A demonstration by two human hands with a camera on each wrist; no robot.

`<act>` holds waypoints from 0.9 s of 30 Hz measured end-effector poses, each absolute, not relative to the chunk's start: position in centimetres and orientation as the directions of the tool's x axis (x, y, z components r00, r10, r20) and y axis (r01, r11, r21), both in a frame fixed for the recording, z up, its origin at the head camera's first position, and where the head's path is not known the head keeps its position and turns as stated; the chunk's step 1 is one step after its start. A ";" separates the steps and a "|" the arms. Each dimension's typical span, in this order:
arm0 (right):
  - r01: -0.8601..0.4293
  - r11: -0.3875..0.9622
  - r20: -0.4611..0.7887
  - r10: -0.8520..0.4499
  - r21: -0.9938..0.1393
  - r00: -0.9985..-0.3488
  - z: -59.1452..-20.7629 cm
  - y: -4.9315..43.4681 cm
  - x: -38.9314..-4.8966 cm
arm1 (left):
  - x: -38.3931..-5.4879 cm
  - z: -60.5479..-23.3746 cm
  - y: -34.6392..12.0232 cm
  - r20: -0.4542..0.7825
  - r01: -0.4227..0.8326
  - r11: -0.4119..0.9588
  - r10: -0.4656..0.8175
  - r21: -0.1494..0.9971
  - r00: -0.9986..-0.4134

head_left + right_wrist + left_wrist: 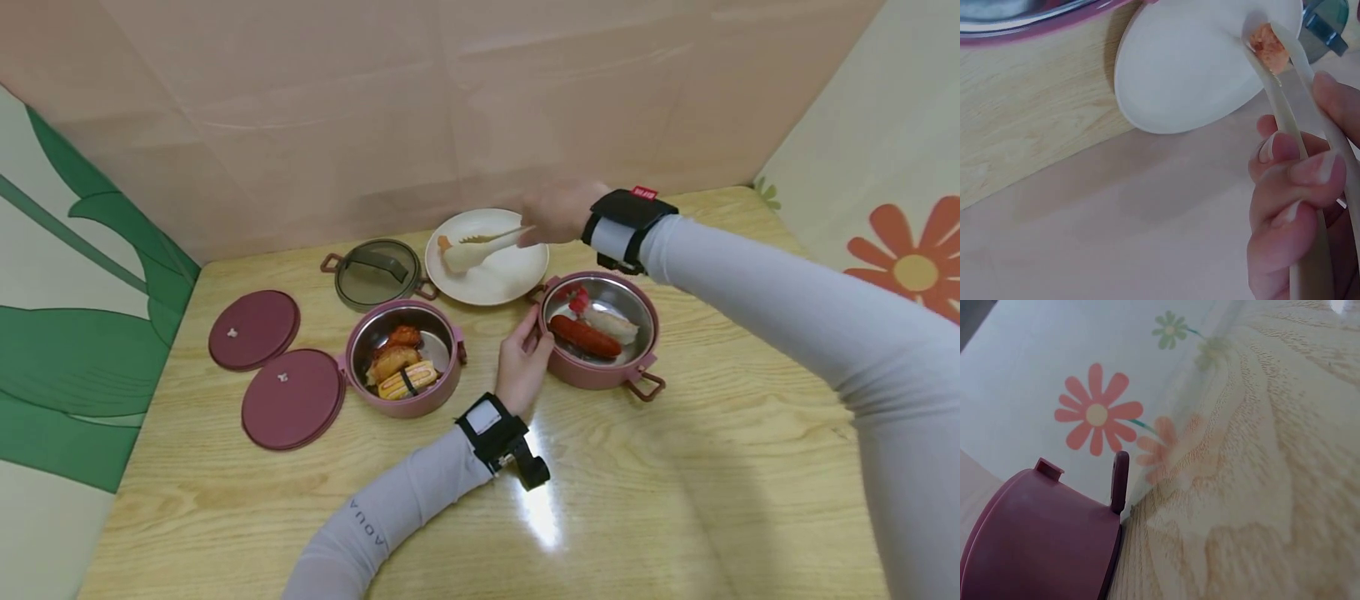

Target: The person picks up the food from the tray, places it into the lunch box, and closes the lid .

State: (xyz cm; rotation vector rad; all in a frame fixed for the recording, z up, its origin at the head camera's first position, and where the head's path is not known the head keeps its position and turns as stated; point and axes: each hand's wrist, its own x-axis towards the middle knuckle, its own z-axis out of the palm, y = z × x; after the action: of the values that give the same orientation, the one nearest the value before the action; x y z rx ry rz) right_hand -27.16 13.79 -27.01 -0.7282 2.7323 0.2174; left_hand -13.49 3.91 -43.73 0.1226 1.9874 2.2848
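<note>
My right hand holds cream tongs over the white plate. Between the tong tips is a small orange-brown piece of food. My left hand grips the left side of the right-hand pink pot, close to its handle; the left wrist view shows only the pot's outer wall, with no fingers visible. Inside that pot lie a red sausage, a pale rolled piece and a red strawberry-like piece.
Left of my left hand stands a second pink pot holding browned food and a yellow piece with a dark band. Behind it lies a glass lid. Two maroon lids rest at the table's left. A papered wall borders the back.
</note>
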 end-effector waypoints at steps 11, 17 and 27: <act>-0.441 0.896 -0.357 -0.397 0.050 -0.846 -23.8 15.6 -26.1 | -13.6 -43.8 3.9 -0.010 -0.027 -0.139 0.126 0.990 -0.992; -0.422 0.906 -0.378 -0.386 0.015 -0.842 -22.6 17.5 -25.8 | -13.6 -43.8 3.9 0.006 -0.014 -0.144 0.133 0.990 -0.991; -0.400 0.916 -0.392 -0.379 -0.030 -0.839 -21.7 21.3 -24.8 | -13.8 -43.9 4.1 0.019 0.002 -0.138 0.128 0.990 -0.992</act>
State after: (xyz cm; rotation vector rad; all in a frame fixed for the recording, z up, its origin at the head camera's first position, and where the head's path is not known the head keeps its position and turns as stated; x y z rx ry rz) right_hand -24.80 21.32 -21.67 -0.5679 2.6810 0.0738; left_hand -13.80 4.05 -43.88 0.1513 2.0054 2.3033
